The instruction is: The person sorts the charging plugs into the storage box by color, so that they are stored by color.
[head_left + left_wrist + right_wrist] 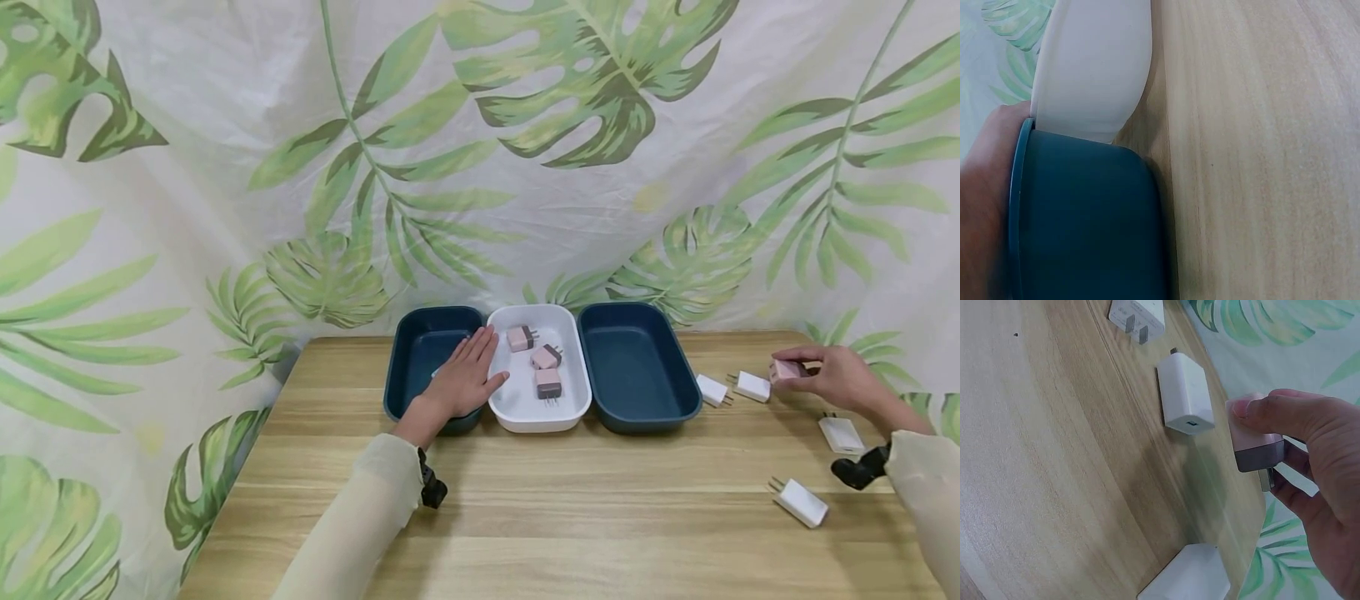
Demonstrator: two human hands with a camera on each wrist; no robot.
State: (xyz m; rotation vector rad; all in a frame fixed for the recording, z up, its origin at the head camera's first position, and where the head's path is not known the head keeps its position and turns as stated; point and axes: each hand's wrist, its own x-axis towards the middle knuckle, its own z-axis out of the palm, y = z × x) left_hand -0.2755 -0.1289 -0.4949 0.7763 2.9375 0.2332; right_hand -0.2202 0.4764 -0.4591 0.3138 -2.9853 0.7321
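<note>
Near the back right corner of the wooden tabletop (600, 517), a pink-and-grey charger (786, 372) is pinched between the thumb and fingers of the right hand (838, 377), which are closed no further than its body allows; in the right wrist view its metal prongs are seen beyond the grey end, and a shadow is cast on the wood beside it. The left hand (459, 385) is laid flat, its fingers straight and gripping nothing, across the adjoining rims of the left blue tray (408, 400) and the white tray (534, 422). Both trays are set side by side along the back edge with the right blue tray (637, 358). In the white tray three more pink-and-grey chargers are held: one (518, 337) toward its back, one (545, 358) in the middle, one (548, 383) nearer its front. Toward the right edge four white chargers are scattered: one (711, 390) just beside the right blue tray, one (752, 386) near the pinched charger, one (841, 435) below the right hand, and one (802, 502) nearest the front edge.
</note>
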